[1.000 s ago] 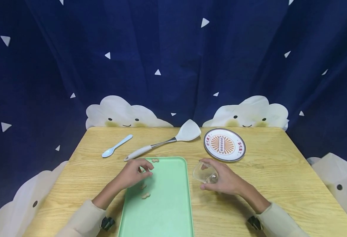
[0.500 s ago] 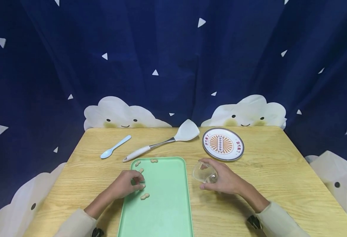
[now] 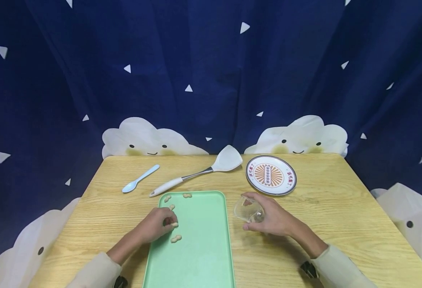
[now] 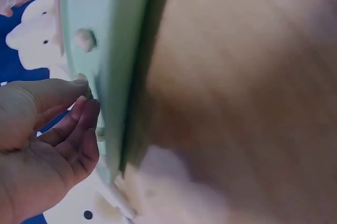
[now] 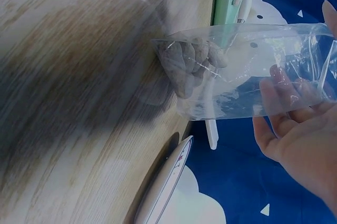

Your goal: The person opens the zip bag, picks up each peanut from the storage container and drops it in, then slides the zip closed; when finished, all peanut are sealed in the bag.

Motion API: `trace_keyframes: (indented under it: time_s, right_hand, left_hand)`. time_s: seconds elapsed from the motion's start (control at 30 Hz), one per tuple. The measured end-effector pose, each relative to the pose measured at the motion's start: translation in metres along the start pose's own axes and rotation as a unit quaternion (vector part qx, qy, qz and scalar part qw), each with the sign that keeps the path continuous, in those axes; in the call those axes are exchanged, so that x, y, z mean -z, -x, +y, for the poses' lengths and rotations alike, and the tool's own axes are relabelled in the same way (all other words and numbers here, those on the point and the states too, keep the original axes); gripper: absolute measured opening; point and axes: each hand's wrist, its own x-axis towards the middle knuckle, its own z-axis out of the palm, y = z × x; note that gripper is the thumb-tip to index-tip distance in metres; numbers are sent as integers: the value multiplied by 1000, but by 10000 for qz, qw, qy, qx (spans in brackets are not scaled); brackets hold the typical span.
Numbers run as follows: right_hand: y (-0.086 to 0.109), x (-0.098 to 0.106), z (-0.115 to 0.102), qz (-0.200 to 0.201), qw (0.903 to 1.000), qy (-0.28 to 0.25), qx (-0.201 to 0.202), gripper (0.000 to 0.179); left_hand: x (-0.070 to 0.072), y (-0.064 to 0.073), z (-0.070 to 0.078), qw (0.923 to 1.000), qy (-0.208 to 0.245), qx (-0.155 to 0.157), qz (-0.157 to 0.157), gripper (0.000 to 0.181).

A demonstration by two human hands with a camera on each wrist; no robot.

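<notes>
A peanut (image 3: 175, 224) shows at the thumb and fingertips of my left hand (image 3: 154, 227), which pinches it low over the left side of the green tray (image 3: 203, 240). Another peanut (image 3: 176, 239) lies just nearer to me on the tray. Farther up are a peanut (image 3: 172, 207) by the knuckles and two by the far edge, one a peanut (image 3: 187, 195). To the right of the tray, my right hand (image 3: 273, 218) holds a clear plastic bag (image 5: 242, 95) open by its mouth. Several peanuts (image 5: 184, 66) sit in its bottom, seen in the right wrist view.
Behind the tray lies a white-headed spatula (image 3: 227, 159), with a light blue spoon (image 3: 140, 179) to its left. A round patterned plate (image 3: 271, 176) is beyond my right hand. The wooden table (image 3: 340, 224) ends at a dark blue curtain (image 3: 211, 80).
My left hand has come down and toward me over the tray, and its fingers have closed on a peanut. The right hand and bag have stayed in place.
</notes>
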Motion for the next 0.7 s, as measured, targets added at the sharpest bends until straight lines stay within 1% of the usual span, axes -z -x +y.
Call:
trace_keyframes:
  time_s: [0.1, 0.2, 0.27, 0.33, 0.4, 0.53, 0.63, 0.7]
  right_hand:
    - [0, 0, 0, -6, 10000, 8, -19, 81]
    - [0, -1, -1, -15, 10000, -18, -43, 81]
    - [0, -1, -1, -17, 10000, -14, -51, 82]
    - [0, -2, -2, -11, 10000, -5, -50, 82]
    - [0, -2, -2, -3, 10000, -9, -29, 82]
    - [-1, -4, -2, 10, 10000, 27, 32, 80]
    - [-2, -5, -2, 17, 10000, 45, 69, 79]
    - [-2, -5, -2, 15, 10000, 53, 64, 79]
  left_hand:
    - [8, -5, 6, 9997, -43, -117, 197, 4]
    - [15, -12, 17, 9992, -24, -141, 375, 2]
    - [18, -17, 25, 9989, 52, -162, 432, 4]
    - [20, -24, 35, 9987, 192, -199, 419, 4]
    - [20, -30, 46, 9981, 305, -333, 423, 5]
    - [15, -44, 66, 9954, 442, -722, 459, 7]
    - [12, -54, 83, 9931, 545, -917, 489, 10]
    - [10, -60, 95, 9922, 601, -982, 472, 11]
